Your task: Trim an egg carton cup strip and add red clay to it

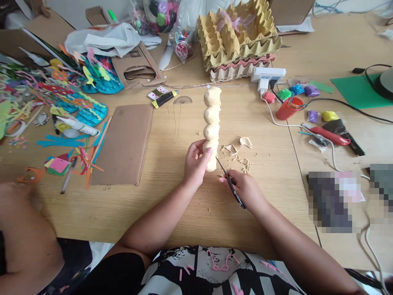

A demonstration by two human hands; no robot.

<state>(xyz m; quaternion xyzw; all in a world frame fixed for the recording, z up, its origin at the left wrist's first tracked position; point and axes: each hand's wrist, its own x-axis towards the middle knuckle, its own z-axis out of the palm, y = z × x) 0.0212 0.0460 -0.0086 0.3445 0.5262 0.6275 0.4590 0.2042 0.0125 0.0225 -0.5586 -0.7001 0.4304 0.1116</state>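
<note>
In the middle of the view, my left hand [196,164] grips the lower end of a pale yellow egg carton strip [211,116], a single row of rounded cups held upright above the table. My right hand [245,188] is closed around the dark handles of a pair of scissors [233,191]. The blades point up and left, with their tip at the strip's right edge near my left thumb. Whether they touch the strip I cannot tell. Small trimmings [245,165] and larger torn carton scraps [245,142] lie on the table just right of the strip.
Stacked egg trays [211,57] stand at the back, beside a white power strip [268,73]. A brown cardboard piece [121,143] and colourful paper crafts lie left. At right are an orange cup [288,108], clay packets and cables. Another person's arm [27,241] rests at far left.
</note>
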